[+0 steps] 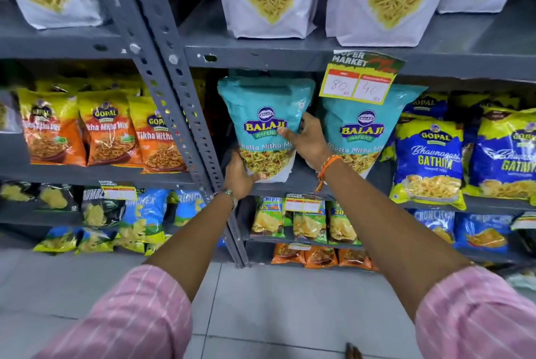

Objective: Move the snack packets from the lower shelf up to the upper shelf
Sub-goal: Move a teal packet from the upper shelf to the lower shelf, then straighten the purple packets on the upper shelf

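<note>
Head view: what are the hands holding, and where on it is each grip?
A teal Balaji packet. The left hand cups its bottom left corner; the right hand grips its right edge at mid-height.

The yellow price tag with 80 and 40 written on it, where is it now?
In the head view, the price tag hangs from the shelf edge right of centre, above the second teal packet.

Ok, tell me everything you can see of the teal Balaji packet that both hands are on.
The teal Balaji packet is a glossy, puffed stand-up pouch, teal above, with a picture of a yellow snack mix and a white base. It reads "Balaji Wafers" and "Khatta Mitha Mix". It stands upright, at the shelf's left end, beside a twin packet. The left hand cups its bottom left corner; the right hand grips its right edge.
</note>
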